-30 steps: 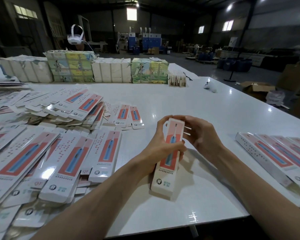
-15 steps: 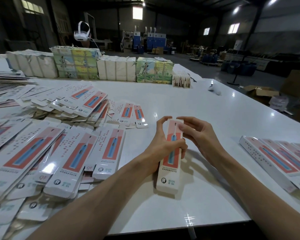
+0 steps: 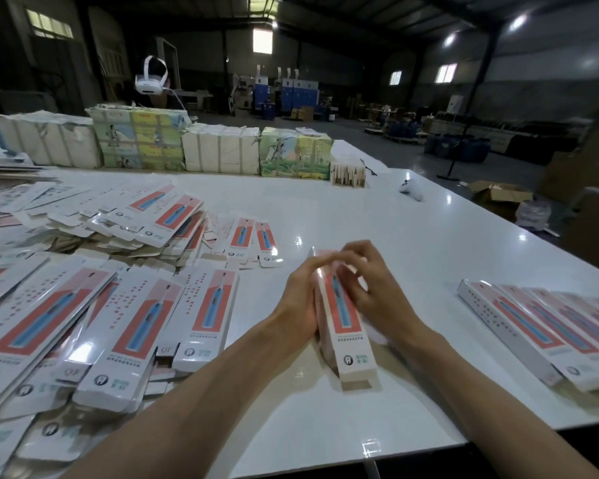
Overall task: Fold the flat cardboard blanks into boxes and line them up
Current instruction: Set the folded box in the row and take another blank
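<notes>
Centrally, left hand (image 3: 300,300) and right hand (image 3: 381,295) grip the box (image 3: 346,335), fingers (image 3: 358,249) curled; blanks (image 3: 135,323) at nine o'clock, row (image 3: 533,326) at three.

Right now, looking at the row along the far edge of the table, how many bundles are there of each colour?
White bundles: 2, left and middle
Illustrated green-and-yellow bundles: 2, one between the white ones, one further right
Small tan stack: 1
Total: 5

Free tabletop (image 3: 343,209) beyond; blanks (image 3: 132,326) left, boxes (image 3: 540,326) right
</notes>
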`<action>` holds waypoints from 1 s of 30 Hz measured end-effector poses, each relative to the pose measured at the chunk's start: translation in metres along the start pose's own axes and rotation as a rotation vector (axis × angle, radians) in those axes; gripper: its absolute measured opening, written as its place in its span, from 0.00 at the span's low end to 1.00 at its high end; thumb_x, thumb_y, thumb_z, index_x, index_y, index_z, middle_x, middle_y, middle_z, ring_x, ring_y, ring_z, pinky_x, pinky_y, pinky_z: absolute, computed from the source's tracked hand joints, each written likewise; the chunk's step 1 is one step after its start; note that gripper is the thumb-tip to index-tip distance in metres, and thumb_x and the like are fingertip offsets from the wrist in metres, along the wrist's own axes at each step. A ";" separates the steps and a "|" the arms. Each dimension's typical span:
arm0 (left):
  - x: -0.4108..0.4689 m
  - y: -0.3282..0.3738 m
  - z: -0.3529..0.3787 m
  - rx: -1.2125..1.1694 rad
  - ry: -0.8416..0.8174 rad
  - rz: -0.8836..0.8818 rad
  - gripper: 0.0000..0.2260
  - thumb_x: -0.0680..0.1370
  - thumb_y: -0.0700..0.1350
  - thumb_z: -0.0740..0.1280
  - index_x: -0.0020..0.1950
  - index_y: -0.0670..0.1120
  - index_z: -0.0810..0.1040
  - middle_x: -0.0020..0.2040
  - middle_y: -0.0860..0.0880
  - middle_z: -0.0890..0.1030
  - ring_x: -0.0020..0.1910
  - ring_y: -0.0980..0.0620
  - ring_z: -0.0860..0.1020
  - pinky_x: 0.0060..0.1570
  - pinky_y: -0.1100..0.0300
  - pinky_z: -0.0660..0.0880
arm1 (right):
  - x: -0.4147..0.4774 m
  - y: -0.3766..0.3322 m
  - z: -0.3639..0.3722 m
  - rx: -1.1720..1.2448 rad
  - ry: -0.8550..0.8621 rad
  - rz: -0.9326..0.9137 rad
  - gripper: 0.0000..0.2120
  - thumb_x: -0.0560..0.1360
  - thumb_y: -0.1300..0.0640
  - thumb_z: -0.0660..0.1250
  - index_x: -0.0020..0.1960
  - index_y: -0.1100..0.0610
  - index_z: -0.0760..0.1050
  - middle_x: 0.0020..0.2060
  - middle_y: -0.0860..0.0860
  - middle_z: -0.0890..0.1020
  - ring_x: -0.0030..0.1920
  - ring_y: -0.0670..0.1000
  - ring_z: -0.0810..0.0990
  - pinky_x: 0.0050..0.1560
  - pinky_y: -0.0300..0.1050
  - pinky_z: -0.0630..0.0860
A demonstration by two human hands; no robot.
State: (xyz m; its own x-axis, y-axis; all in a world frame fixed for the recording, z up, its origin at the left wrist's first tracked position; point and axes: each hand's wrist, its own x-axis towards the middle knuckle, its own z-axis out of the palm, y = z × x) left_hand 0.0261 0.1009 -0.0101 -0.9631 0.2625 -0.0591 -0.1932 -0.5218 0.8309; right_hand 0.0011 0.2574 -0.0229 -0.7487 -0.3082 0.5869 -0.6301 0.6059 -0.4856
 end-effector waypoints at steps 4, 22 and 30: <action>-0.004 0.007 0.000 -0.140 -0.047 -0.034 0.18 0.84 0.52 0.65 0.63 0.38 0.79 0.54 0.38 0.79 0.55 0.40 0.81 0.57 0.49 0.80 | -0.003 -0.022 0.001 -0.084 -0.163 0.070 0.23 0.85 0.46 0.65 0.78 0.50 0.71 0.71 0.50 0.69 0.71 0.47 0.69 0.66 0.29 0.68; 0.004 -0.026 -0.022 1.464 -0.212 0.446 0.10 0.84 0.52 0.65 0.61 0.60 0.83 0.54 0.58 0.78 0.53 0.59 0.78 0.59 0.60 0.75 | -0.079 0.032 -0.108 -0.729 -0.158 0.555 0.24 0.85 0.56 0.61 0.81 0.52 0.63 0.76 0.51 0.70 0.74 0.53 0.68 0.74 0.52 0.68; 0.005 -0.028 -0.024 1.468 -0.221 0.425 0.10 0.84 0.52 0.64 0.62 0.62 0.82 0.54 0.59 0.77 0.54 0.61 0.76 0.56 0.62 0.74 | -0.098 0.042 -0.130 -0.825 -0.108 0.601 0.21 0.86 0.56 0.60 0.78 0.54 0.64 0.74 0.51 0.71 0.72 0.52 0.71 0.71 0.52 0.72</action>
State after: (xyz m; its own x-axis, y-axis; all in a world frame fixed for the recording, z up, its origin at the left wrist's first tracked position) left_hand 0.0219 0.0976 -0.0465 -0.8261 0.4862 0.2849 0.5541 0.6090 0.5674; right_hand 0.0751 0.4081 -0.0168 -0.9340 0.1733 0.3123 0.1629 0.9849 -0.0593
